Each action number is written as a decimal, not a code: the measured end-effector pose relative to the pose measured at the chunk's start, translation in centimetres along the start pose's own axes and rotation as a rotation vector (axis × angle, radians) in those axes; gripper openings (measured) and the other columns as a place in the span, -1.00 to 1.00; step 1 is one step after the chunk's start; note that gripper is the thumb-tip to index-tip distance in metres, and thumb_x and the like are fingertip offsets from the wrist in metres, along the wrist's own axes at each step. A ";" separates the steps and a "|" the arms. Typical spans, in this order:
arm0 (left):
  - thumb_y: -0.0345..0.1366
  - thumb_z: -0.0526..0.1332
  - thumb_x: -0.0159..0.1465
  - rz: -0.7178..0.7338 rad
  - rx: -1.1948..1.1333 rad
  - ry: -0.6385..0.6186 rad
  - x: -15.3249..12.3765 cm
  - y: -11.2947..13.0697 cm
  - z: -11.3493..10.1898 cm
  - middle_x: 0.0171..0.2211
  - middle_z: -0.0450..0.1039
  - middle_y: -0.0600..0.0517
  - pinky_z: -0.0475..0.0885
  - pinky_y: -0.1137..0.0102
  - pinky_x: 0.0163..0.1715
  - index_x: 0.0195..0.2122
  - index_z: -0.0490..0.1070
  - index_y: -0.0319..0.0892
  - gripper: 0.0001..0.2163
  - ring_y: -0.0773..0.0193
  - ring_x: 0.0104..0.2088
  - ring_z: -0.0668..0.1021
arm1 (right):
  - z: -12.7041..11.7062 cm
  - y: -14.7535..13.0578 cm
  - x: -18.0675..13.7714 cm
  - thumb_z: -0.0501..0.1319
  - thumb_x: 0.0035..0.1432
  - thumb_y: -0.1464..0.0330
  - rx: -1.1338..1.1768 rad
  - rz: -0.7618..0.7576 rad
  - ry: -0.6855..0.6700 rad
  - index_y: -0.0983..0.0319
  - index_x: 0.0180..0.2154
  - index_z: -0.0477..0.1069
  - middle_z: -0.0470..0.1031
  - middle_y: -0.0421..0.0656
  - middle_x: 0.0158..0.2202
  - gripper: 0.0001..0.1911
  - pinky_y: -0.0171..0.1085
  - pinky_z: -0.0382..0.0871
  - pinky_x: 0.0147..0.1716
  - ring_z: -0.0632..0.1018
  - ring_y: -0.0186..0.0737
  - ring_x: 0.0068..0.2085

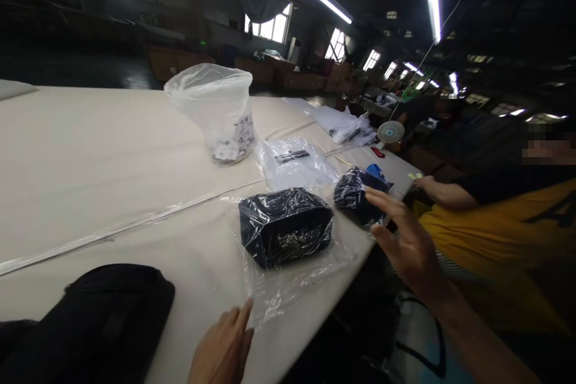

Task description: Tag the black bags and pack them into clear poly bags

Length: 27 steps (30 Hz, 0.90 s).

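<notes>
A dark pouch in a clear plastic bag (288, 228) lies in front of me on the table, the loose end of its wrap spread toward me. My left hand (222, 342) is low in view with its fingers stretched out, by the near edge of that wrap; whether it touches is unclear. To the right, my right hand (407, 246) is raised, thumb and fingers apart. Its fingertips are in front of a second wrapped dark pouch (353, 192). A small pale patch shows at the index fingertip; I cannot tell whether it sticks to the finger or the wrap.
Behind the pouch lie flat clear bags (294, 162) and a tall translucent bag (229, 126) with small white pieces. A black bag (108, 318) rests at the near left of the pale table (90, 150). A small fan (390, 131) and a person in yellow (499, 234) are at right.
</notes>
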<state>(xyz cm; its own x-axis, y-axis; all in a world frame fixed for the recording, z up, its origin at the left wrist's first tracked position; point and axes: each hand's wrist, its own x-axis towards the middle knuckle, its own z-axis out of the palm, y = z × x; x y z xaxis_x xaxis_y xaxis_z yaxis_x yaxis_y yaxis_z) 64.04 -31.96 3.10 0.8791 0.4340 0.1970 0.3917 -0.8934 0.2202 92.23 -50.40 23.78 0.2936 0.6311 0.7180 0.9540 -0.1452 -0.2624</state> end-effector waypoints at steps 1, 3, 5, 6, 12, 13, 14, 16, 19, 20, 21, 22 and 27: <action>-0.38 0.07 0.32 0.047 0.010 0.114 3.3 0.8 -0.9 -0.01 0.55 -0.17 0.56 0.27 -0.15 0.17 0.38 -0.19 -0.61 0.11 -0.10 0.62 | 1.4 1.4 0.8 0.07 0.39 0.15 -0.009 -0.021 -0.048 0.12 0.24 0.25 0.29 -0.03 0.26 -0.54 0.09 0.18 0.26 0.32 0.05 0.26; -0.32 0.08 0.34 0.101 0.046 0.321 10.1 2.5 -2.5 0.25 0.32 -0.15 0.39 0.13 0.15 0.25 0.27 -0.20 -0.56 0.02 0.23 0.39 | 4.7 4.6 2.0 0.01 0.40 0.09 -0.063 -0.093 -0.149 0.14 0.30 0.16 0.16 -0.01 0.34 -0.47 0.18 0.00 0.32 0.19 0.08 0.34; -0.22 0.10 0.36 0.114 0.061 0.403 16.2 4.0 -3.2 0.35 0.14 -0.08 0.20 0.05 0.29 0.31 0.17 -0.15 -0.50 0.03 0.35 0.19 | 8.2 7.9 2.4 -0.03 0.41 0.07 -0.132 -0.202 -0.259 0.17 0.33 0.10 0.08 0.01 0.38 -0.42 0.22 -0.13 0.34 0.09 0.08 0.38; -0.16 0.12 0.36 0.122 0.073 0.413 18.7 4.5 -2.9 0.37 0.09 -0.07 0.12 0.02 0.32 0.33 0.13 -0.12 -0.47 0.02 0.37 0.14 | 9.9 9.6 2.4 -0.02 0.40 0.06 -0.153 -0.268 -0.319 0.18 0.34 0.09 0.06 0.01 0.39 -0.40 0.22 -0.15 0.34 0.06 0.08 0.39; 0.18 0.05 0.30 0.229 0.255 0.316 24.9 3.3 6.3 0.40 0.00 -0.05 -0.22 0.00 0.38 0.39 -0.03 -0.12 -0.26 0.05 0.40 0.03 | 19.9 18.1 -0.5 0.07 0.33 -0.02 -0.078 -0.584 -0.579 0.20 0.32 0.13 0.08 -0.01 0.38 -0.32 0.22 -0.14 0.34 0.02 0.09 0.40; 0.18 0.02 0.31 0.249 0.281 0.295 24.7 2.7 8.1 0.39 0.02 -0.06 -0.26 0.04 0.39 0.39 -0.03 -0.15 -0.27 0.08 0.40 0.03 | 21.4 19.3 -1.4 0.07 0.33 -0.02 -0.043 -0.617 -0.601 0.20 0.33 0.11 0.08 -0.02 0.38 -0.31 0.20 -0.14 0.34 0.02 0.07 0.40; 0.16 0.00 0.32 0.261 0.301 0.272 24.4 2.3 9.7 0.39 0.04 -0.06 -0.29 0.07 0.39 0.38 -0.01 -0.17 -0.28 0.10 0.40 0.02 | 22.7 20.3 -2.4 0.06 0.34 -0.02 -0.008 -0.647 -0.617 0.20 0.34 0.08 0.08 -0.04 0.39 -0.30 0.19 -0.14 0.34 0.02 0.05 0.40; 0.13 0.00 0.34 0.255 0.323 0.223 23.7 1.7 12.0 0.37 0.08 -0.07 -0.32 0.10 0.39 0.37 0.01 -0.20 -0.30 0.12 0.40 0.02 | 24.8 21.8 -4.2 0.06 0.35 0.00 0.059 -0.683 -0.615 0.22 0.36 0.04 0.06 -0.04 0.39 -0.30 0.17 -0.14 0.35 0.02 0.03 0.40; 0.12 0.03 0.33 0.232 0.321 0.161 23.3 1.6 13.3 0.36 0.13 -0.08 -0.34 0.11 0.39 0.37 0.02 -0.19 -0.31 0.12 0.40 0.03 | 26.9 23.1 -6.2 0.08 0.35 0.05 0.126 -0.660 -0.563 0.24 0.35 0.05 0.07 -0.02 0.39 -0.32 0.15 -0.13 0.35 0.01 0.03 0.40; 0.11 0.04 0.33 0.229 0.318 0.146 23.3 1.7 13.3 0.35 0.13 -0.08 -0.33 0.11 0.39 0.37 0.02 -0.18 -0.31 0.12 0.40 0.04 | 27.3 23.3 -6.4 0.09 0.35 0.07 0.146 -0.654 -0.547 0.24 0.35 0.06 0.08 -0.02 0.38 -0.33 0.14 -0.13 0.35 0.01 0.03 0.40; 0.10 0.04 0.34 0.224 0.316 0.132 23.4 1.7 13.3 0.35 0.13 -0.08 -0.32 0.11 0.39 0.38 0.01 -0.18 -0.31 0.12 0.40 0.05 | 27.5 23.5 -6.5 0.10 0.35 0.08 0.164 -0.649 -0.537 0.23 0.35 0.07 0.09 -0.02 0.38 -0.34 0.13 -0.13 0.35 0.01 0.03 0.40; 0.10 0.04 0.34 0.219 0.313 0.123 23.5 1.7 13.2 0.35 0.13 -0.08 -0.32 0.11 0.39 0.38 0.01 -0.18 -0.31 0.11 0.39 0.06 | 27.7 23.6 -6.4 0.10 0.36 0.09 0.178 -0.648 -0.533 0.23 0.35 0.07 0.10 -0.03 0.38 -0.35 0.13 -0.13 0.35 0.01 0.03 0.40; 0.13 0.07 0.31 0.182 0.310 0.141 23.7 1.8 12.6 0.34 0.16 -0.09 -0.30 0.10 0.38 0.38 0.00 -0.10 -0.30 0.09 0.37 0.12 | 26.7 24.1 -5.6 0.11 0.35 0.08 0.199 -0.688 -0.541 0.21 0.32 0.13 0.09 -0.05 0.38 -0.38 0.14 -0.13 0.35 0.00 0.04 0.40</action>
<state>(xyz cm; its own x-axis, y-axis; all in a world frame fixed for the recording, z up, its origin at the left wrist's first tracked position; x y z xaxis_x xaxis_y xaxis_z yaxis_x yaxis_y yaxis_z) 89.06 -24.77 -3.85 0.9043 0.2574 0.3405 0.3150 -0.9407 -0.1256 111.94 -37.09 -3.74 -0.4563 0.8097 0.3690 0.8652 0.5006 -0.0288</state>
